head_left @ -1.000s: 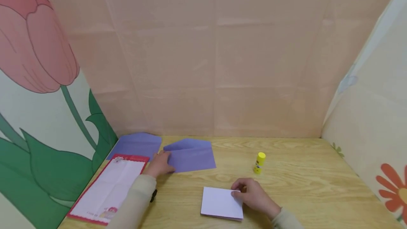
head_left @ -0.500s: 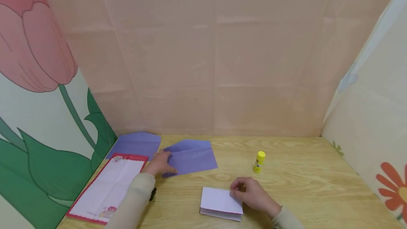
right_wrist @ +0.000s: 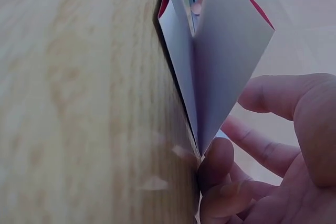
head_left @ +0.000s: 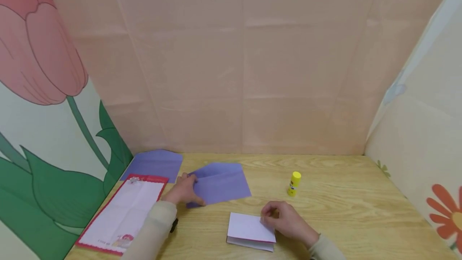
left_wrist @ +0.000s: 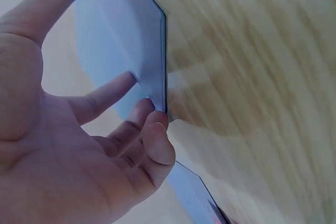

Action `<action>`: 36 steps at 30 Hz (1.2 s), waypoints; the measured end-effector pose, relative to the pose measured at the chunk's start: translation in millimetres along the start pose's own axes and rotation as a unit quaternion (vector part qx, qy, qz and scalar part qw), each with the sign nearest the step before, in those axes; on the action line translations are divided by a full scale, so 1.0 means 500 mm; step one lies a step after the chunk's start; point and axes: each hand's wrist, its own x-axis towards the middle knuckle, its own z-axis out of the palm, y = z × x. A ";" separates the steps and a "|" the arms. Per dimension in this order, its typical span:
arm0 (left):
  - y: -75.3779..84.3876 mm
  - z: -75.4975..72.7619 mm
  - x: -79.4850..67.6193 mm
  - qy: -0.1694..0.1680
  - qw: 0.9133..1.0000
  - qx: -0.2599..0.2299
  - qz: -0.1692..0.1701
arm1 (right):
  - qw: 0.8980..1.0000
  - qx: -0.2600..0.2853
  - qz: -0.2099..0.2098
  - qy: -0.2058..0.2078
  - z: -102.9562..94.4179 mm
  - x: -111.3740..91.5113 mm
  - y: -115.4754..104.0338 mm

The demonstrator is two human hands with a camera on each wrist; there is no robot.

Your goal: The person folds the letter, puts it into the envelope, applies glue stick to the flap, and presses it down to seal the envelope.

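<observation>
In the head view a purple envelope (head_left: 220,183) lies on the table with its flap open toward the back. My left hand (head_left: 185,189) holds it by its left edge, thumb at the near corner and fingers at the far end. The left wrist view shows curled fingertips (left_wrist: 157,137) right at the edge of the envelope (left_wrist: 121,40). A white folded letter sheet (head_left: 250,228) with red edging lies in front of me, its layers parted at the near side. My right hand (head_left: 286,220) pinches the sheet (right_wrist: 226,51) at its right side.
A second purple envelope (head_left: 155,165) lies at the back left. A red-bordered letter sheet (head_left: 126,212) with creases lies in front of it, partly under my left sleeve (head_left: 153,224). A yellow glue stick (head_left: 294,183) stands upright to the right on the wooden table (head_left: 353,204).
My left hand has drawn the purple envelope slightly toward me and to the right, turning it a little. The folded sheet's top layer has lifted at its near side. My right hand has stayed almost still.
</observation>
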 end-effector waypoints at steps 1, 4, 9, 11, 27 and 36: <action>0.000 0.003 0.000 0.001 1.000 0.002 0.001 | 1.000 -0.001 0.000 0.000 0.000 0.000 0.000; 0.001 0.011 -0.002 0.005 1.000 0.005 0.005 | 1.000 -0.001 0.003 0.000 0.000 0.000 -0.002; 0.009 0.016 -0.009 0.027 0.999 0.025 0.019 | 1.000 -0.009 0.009 0.005 0.000 0.000 -0.006; 0.014 0.017 -0.013 0.045 0.998 0.036 0.027 | 1.000 -0.014 0.012 0.008 0.000 -0.001 -0.008; 0.037 0.029 -0.043 0.146 0.980 0.093 0.100 | 0.997 -0.071 0.017 0.010 0.005 -0.004 -0.022; 0.041 0.030 -0.049 0.168 0.973 0.103 0.122 | 0.993 -0.122 0.000 -0.002 0.011 -0.007 -0.020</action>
